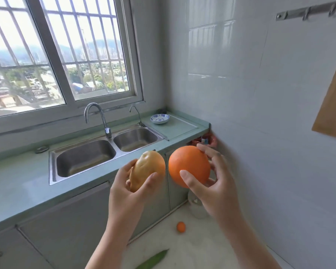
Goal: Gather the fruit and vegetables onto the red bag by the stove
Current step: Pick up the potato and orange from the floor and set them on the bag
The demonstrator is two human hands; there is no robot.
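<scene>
A person stands at a kitchen counter (17,183) with both hands raised before the cupboard doors, one piece of produce in each. The left hand (124,193) grips a tan potato (145,169), thumb curled across its front and fingers wrapped behind. The right hand (217,191) holds a large orange (189,166), thumb pressed on the near face and fingers spread and curved round the far side. The two sit side by side, close but apart, the orange at three o'clock of the potato.

On the pale floor, at six o'clock below the orange, lies a small orange fruit (181,227). A long green vegetable (153,260) lies at seven o'clock of that fruit, cut off by the bottom edge. A clear jar (197,208) stands on the floor behind the right wrist.

At eleven o'clock of the hands, a steel double sink (52,167) sits under a curved tap (97,117) and a barred window (66,55). A blue-patterned bowl (159,119) rests on the counter at twelve o'clock of the potato. A wooden board (334,105) hangs on the tiled wall at two o'clock.
</scene>
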